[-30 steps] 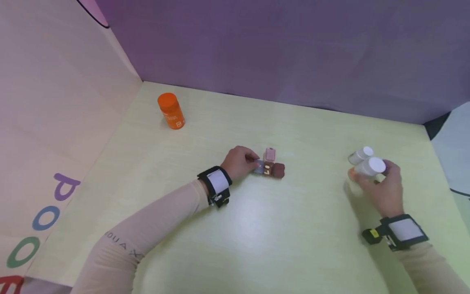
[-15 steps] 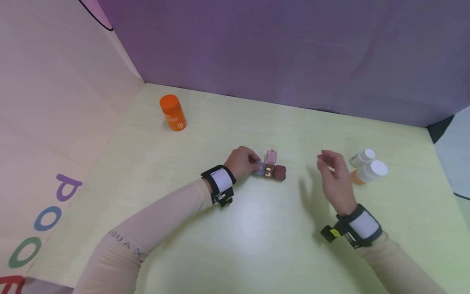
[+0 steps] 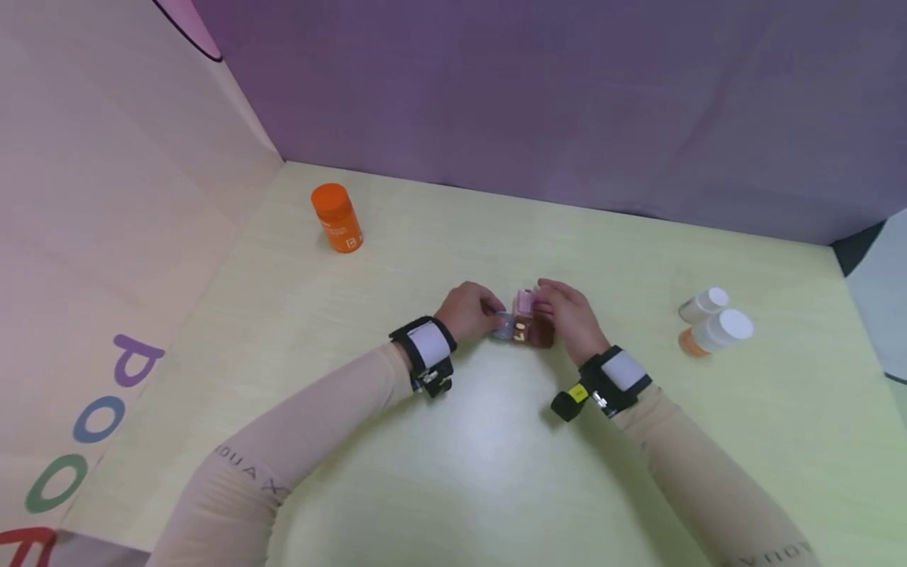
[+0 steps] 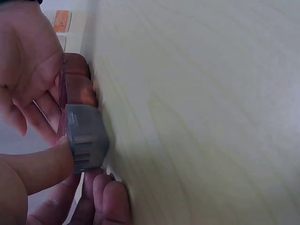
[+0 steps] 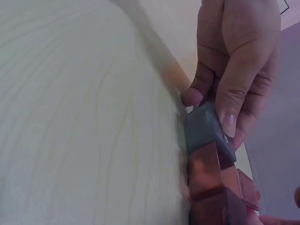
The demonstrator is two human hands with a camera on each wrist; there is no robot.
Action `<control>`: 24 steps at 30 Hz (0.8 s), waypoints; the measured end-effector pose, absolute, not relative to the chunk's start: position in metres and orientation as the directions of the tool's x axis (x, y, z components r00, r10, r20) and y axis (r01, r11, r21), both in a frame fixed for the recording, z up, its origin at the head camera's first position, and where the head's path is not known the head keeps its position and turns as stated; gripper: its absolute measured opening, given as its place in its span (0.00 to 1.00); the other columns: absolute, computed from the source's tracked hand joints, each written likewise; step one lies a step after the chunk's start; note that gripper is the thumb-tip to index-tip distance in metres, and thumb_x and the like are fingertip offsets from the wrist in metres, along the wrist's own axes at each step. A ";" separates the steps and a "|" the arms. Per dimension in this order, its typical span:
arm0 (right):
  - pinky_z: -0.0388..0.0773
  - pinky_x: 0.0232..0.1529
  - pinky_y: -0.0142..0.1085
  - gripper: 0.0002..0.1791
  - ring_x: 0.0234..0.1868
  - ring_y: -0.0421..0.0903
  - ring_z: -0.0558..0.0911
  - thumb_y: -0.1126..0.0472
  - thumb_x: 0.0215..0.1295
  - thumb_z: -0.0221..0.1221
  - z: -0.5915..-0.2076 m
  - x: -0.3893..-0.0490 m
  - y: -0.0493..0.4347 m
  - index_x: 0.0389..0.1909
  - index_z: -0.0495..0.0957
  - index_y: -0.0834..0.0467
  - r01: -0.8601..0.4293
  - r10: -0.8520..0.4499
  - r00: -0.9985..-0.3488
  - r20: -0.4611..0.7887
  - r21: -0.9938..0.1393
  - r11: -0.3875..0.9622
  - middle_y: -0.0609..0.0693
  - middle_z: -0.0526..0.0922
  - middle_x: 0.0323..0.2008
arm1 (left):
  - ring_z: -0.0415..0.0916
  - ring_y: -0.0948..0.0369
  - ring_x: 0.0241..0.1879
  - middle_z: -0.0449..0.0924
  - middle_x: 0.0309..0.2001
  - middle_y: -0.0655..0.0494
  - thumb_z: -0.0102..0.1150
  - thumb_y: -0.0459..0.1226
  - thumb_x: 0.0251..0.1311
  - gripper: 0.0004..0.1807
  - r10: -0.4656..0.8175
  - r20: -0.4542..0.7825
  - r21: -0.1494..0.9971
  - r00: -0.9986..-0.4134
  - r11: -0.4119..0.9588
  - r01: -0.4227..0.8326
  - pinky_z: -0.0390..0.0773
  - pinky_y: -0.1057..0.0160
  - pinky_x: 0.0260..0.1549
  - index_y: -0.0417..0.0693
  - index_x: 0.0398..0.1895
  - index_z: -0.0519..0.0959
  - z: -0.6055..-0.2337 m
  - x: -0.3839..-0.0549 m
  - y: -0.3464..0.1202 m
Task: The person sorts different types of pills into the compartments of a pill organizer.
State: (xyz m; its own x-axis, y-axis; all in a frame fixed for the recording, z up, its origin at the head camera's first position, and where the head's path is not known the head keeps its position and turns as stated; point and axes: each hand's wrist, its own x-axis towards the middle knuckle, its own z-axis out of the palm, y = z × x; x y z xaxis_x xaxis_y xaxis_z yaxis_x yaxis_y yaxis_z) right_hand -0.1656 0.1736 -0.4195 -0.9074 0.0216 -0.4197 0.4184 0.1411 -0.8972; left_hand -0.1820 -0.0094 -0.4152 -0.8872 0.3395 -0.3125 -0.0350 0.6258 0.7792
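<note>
A small pill organizer [image 3: 520, 329] lies on the table, its joined boxes blue-grey, brown and dark red. The brown middle box [image 4: 80, 89] has its pinkish lid [image 3: 524, 302] raised at the back, and small pale pieces show inside. My left hand [image 3: 468, 313] pinches the blue-grey end box [image 5: 204, 126] between thumb and fingers. Against the raised lid's right side rest the fingers of my right hand [image 3: 570, 315], extended behind it in the left wrist view. The right hand partly covers the dark red box [image 3: 542, 331].
Two white-capped bottles stand at the right, a smaller one [image 3: 703, 305] and a larger one with an orange lower part [image 3: 716, 332]. An orange jar [image 3: 337, 218] stands at the back left. A purple backdrop [image 3: 538, 102] rises behind the table [image 3: 439, 480].
My right hand has let go of the larger white-capped bottle, leaving it at the right, and moved left to the organizer's lid. My left hand keeps its hold.
</note>
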 end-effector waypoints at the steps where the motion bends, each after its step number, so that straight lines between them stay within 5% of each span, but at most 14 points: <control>1: 0.65 0.71 0.44 0.27 0.67 0.57 0.72 0.58 0.83 0.41 -0.420 -0.165 0.173 0.75 0.59 0.66 0.410 0.015 -0.911 -0.412 -0.900 0.145 0.66 0.69 0.69 | 0.81 0.55 0.40 0.87 0.41 0.48 0.69 0.33 0.62 0.11 0.340 -0.311 0.779 -0.888 0.626 -0.033 0.79 0.63 0.42 0.39 0.46 0.86 -0.415 -0.182 -0.010; 10: 0.69 0.67 0.46 0.22 0.60 0.56 0.79 0.53 0.81 0.49 -0.423 -0.157 0.173 0.63 0.75 0.65 0.233 0.001 -0.970 -0.243 -0.927 0.295 0.62 0.80 0.60 | 0.81 0.56 0.40 0.87 0.40 0.48 0.70 0.33 0.62 0.10 0.342 -0.302 0.776 -0.890 0.631 -0.021 0.78 0.64 0.43 0.39 0.45 0.86 -0.416 -0.184 -0.012; 18: 0.79 0.50 0.35 0.16 0.52 0.53 0.84 0.57 0.76 0.58 -0.428 -0.144 0.176 0.53 0.81 0.65 0.079 -0.061 -0.991 -0.120 -0.885 0.460 0.60 0.86 0.50 | 0.81 0.56 0.41 0.87 0.41 0.48 0.69 0.35 0.62 0.11 0.342 -0.315 0.773 -0.885 0.634 -0.030 0.78 0.63 0.44 0.40 0.46 0.86 -0.414 -0.184 -0.013; 24: 0.78 0.56 0.51 0.18 0.54 0.58 0.82 0.65 0.70 0.63 -0.432 -0.136 0.180 0.59 0.80 0.64 -0.135 -0.222 -0.975 -0.009 -0.770 0.623 0.62 0.84 0.54 | 0.81 0.55 0.43 0.87 0.43 0.49 0.69 0.35 0.63 0.12 0.333 -0.335 0.768 -0.881 0.638 -0.050 0.78 0.61 0.46 0.40 0.47 0.86 -0.413 -0.184 -0.014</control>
State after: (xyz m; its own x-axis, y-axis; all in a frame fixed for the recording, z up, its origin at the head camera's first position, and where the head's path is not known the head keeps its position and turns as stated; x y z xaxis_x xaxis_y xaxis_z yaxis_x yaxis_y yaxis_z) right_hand -0.1356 0.1798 -0.4317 -0.9751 -0.2216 -0.0090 -0.1345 0.6233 -0.7703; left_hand -0.1839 -0.0138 -0.4134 -0.8815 0.3333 -0.3345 -0.0502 0.6383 0.7681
